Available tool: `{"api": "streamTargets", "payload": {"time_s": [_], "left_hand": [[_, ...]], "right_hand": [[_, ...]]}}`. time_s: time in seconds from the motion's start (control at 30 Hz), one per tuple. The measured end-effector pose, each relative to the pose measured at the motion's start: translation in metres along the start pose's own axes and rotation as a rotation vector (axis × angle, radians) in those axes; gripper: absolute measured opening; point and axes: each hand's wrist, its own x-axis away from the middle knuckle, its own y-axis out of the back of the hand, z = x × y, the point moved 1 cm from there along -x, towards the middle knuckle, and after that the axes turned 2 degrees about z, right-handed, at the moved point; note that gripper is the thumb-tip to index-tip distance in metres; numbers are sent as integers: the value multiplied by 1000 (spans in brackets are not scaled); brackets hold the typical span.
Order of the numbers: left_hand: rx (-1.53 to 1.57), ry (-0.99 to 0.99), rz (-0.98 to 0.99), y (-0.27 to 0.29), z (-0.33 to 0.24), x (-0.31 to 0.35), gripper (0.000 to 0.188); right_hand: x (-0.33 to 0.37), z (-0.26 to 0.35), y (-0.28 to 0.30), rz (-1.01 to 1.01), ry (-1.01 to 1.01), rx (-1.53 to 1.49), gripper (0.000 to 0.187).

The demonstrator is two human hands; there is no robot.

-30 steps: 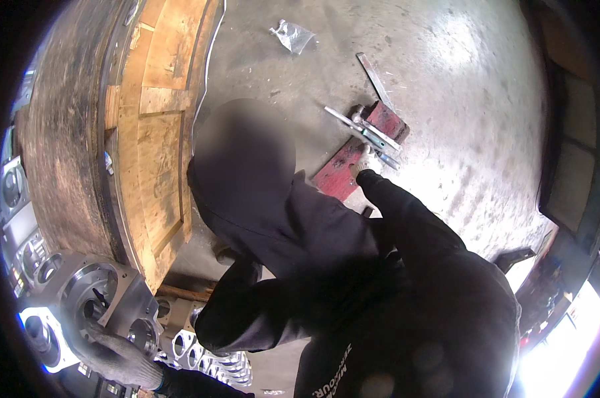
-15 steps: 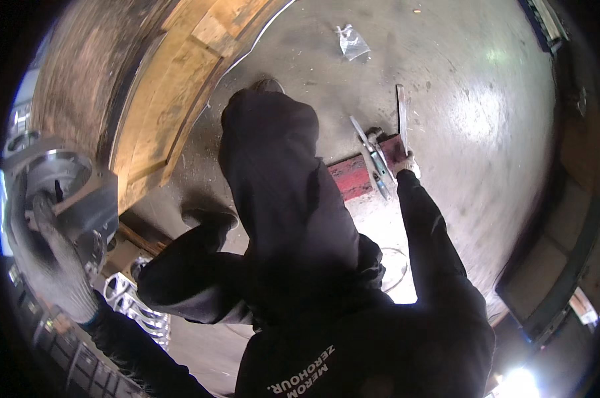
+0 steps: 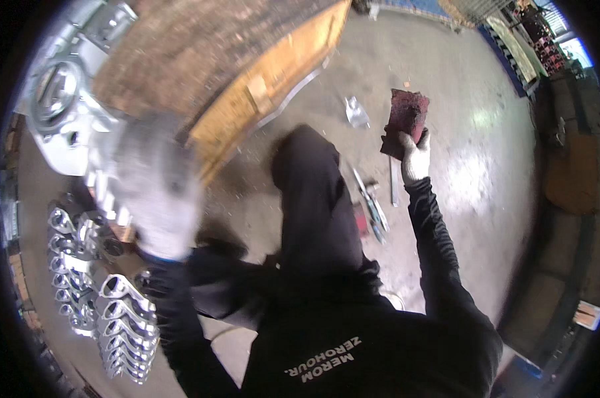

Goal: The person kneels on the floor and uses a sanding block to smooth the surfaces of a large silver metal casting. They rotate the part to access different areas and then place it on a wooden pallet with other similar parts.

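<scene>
Right hand (image 3: 416, 158) higher, around red piece (image 3: 408, 113)

Pale light pools on the concrete floor (image 3: 475, 186) to your right, flaring nearly white in a patch of glare, while a bright opening (image 3: 572, 50) burns out at upper right. Your left hand (image 3: 159, 189) smears into a grey-white blur; your right hand (image 3: 417, 161) and the dark red piece (image 3: 408, 114) it grips show crisper outlines. Hard glints edge the rows of metal parts (image 3: 124, 325) at lower left. Your black clothing (image 3: 393, 341) swallows most detail, and shadow darkens the ground left of your knee. Fisheye distortion bows the wooden crate (image 3: 247, 113), and the picture's soft rim falls away to black at the corners.
</scene>
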Motion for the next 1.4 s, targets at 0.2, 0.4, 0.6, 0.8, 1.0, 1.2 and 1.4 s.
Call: {"api": "streamTargets", "payload": {"time_s": [0.2,0.4,0.6,0.8,1.0,1.2,1.4], "left_hand": [[782,333,58,-1,-69,58,51],[949,999,-144,-52,-62,165,53],[1290,1381,-347,-28,-32,194,41],[1544,1244,-324,-53,-11,201,44],[1698,1467,-189,-30,-23,168,43],[1145,1017,63,-8,12,183,26],[627,581,-349,57,59,111,9]], "right_hand": [[64,57,-187,308,651,708,61],[179,19,-240,720,1051,806,48],[220,26,-277,962,1112,910,59],[201,40,-282,1300,826,852,65],[197,42,-271,1163,808,902,63],[170,30,-263,893,1207,915,55],[119,30,-318,944,1425,1072,42]]}}
